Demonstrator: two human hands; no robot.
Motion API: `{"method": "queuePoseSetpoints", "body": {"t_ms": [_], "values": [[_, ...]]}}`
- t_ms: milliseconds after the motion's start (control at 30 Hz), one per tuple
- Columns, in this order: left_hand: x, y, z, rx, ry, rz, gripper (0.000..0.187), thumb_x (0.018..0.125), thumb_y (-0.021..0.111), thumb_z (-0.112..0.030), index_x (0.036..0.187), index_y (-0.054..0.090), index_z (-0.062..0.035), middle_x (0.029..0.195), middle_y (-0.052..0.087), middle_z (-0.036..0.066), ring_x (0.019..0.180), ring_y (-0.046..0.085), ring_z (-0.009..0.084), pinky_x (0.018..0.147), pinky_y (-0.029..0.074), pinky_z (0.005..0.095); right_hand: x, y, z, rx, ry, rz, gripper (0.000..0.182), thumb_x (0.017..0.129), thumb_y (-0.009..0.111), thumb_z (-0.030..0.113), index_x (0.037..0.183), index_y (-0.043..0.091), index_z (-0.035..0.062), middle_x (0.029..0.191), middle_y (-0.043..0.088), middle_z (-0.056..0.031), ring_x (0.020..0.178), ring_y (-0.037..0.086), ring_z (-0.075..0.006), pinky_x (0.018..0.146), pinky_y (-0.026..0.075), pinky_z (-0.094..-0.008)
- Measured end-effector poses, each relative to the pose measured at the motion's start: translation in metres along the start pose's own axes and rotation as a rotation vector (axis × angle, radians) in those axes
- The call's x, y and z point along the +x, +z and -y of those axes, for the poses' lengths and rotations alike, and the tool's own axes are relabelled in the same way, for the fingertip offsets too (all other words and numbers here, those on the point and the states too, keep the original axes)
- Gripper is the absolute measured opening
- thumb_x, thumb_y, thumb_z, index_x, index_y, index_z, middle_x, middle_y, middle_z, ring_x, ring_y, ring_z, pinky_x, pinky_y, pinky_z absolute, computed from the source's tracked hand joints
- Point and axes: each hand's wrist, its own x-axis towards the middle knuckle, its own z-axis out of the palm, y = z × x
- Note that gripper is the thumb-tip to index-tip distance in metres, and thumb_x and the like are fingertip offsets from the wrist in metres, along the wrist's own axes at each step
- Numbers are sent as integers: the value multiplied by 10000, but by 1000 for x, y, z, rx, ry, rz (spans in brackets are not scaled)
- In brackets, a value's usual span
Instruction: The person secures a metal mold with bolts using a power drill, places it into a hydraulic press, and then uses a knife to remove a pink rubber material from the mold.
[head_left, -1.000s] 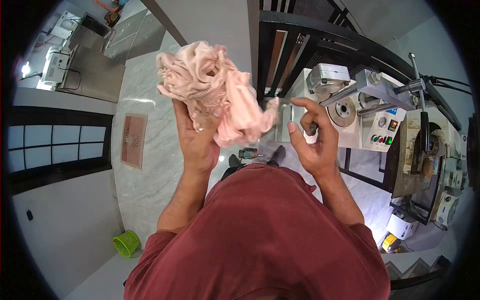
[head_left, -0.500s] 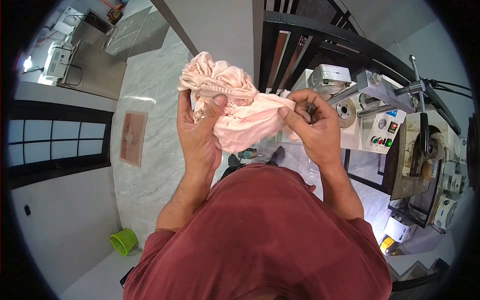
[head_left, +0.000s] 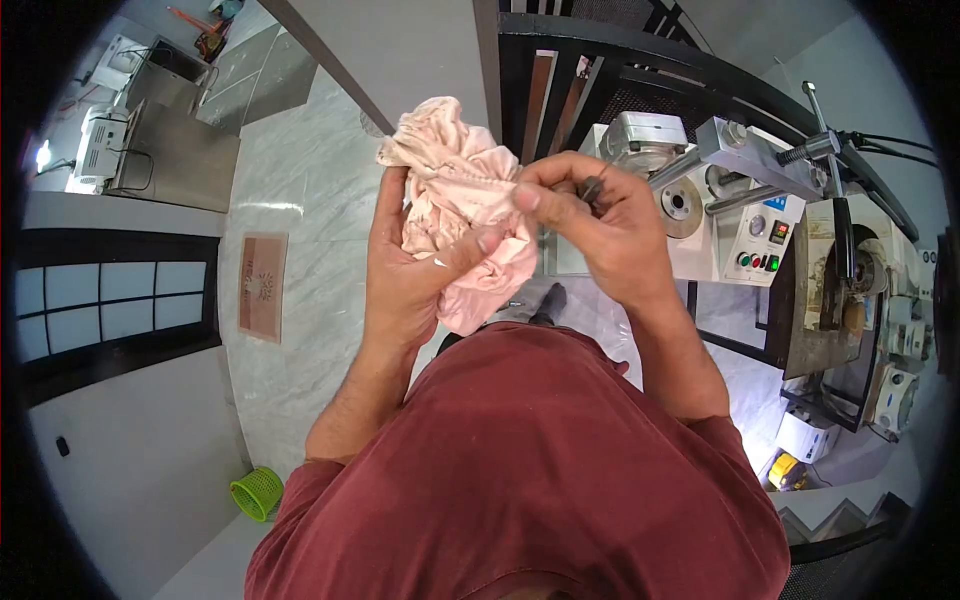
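Observation:
A crumpled pale pink cloth (head_left: 455, 180) with a gathered seam is held up in front of my chest. My left hand (head_left: 405, 285) grips it from the left and below, the thumb lying over its front. At the cloth's right side, my right hand (head_left: 610, 225) pinches the edge between thumb and index finger. A small dark object (head_left: 591, 190) is tucked among the curled fingers of my right hand; what it is I cannot make out.
To the right stands a machine with a control panel (head_left: 765, 235) and metal rods, beside a black railing (head_left: 680, 80). A mat (head_left: 264, 288) lies on the tiled floor at left, and a green basket (head_left: 257, 494) stands at lower left.
My right hand has moved left and a little up, now pinching nearer the cloth's middle. The cloth is bunched narrower and hangs lower at its bottom end.

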Motion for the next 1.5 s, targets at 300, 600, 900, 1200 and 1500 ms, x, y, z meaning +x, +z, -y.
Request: {"method": "queuePoseSetpoints", "body": {"t_ms": [300, 600, 900, 1200, 1500], "values": [[-1, -17, -1, -63, -330, 47, 553, 829, 715, -56, 1315, 460, 14, 1189, 600, 118, 1059, 623, 184, 879, 526, 306, 1, -4, 2, 52, 67, -70, 186, 883, 702, 150, 965, 669, -14, 775, 627, 15, 689, 521, -27, 623, 409, -187], [-1, 4, 5, -184, -221, -41, 374, 892, 662, -91, 1230, 523, -8, 1121, 623, 88, 990, 635, 146, 845, 530, 280, -13, 2, 2, -319, -213, -207, 172, 779, 760, 105, 929, 698, 51, 712, 602, 39, 627, 469, -37, 583, 342, -218], [-2, 3, 11, 134, 47, -35, 179, 946, 595, -88, 1094, 525, -15, 1039, 608, 39, 913, 572, 68, 785, 482, 229, -15, 2, 6, -642, -300, -46, 277, 682, 808, 142, 946, 732, 111, 610, 458, 51, 572, 379, -85, 632, 316, -264], [-3, -4, 17, 415, 277, -4, 191, 946, 563, -38, 1126, 502, -17, 1046, 590, 33, 957, 551, 83, 820, 457, 232, -14, 3, 3, -679, -297, 43, 316, 690, 801, 148, 964, 654, 95, 704, 533, 24, 631, 438, -86, 620, 347, -244], [-1, 1, 14, 276, 182, 32, 197, 947, 588, -67, 1117, 502, -19, 1027, 608, 49, 919, 572, 90, 790, 475, 236, -3, -5, 3, -169, 17, 71, 258, 845, 724, 211, 828, 537, 34, 694, 407, 67, 642, 356, -47, 589, 318, -223]]}}
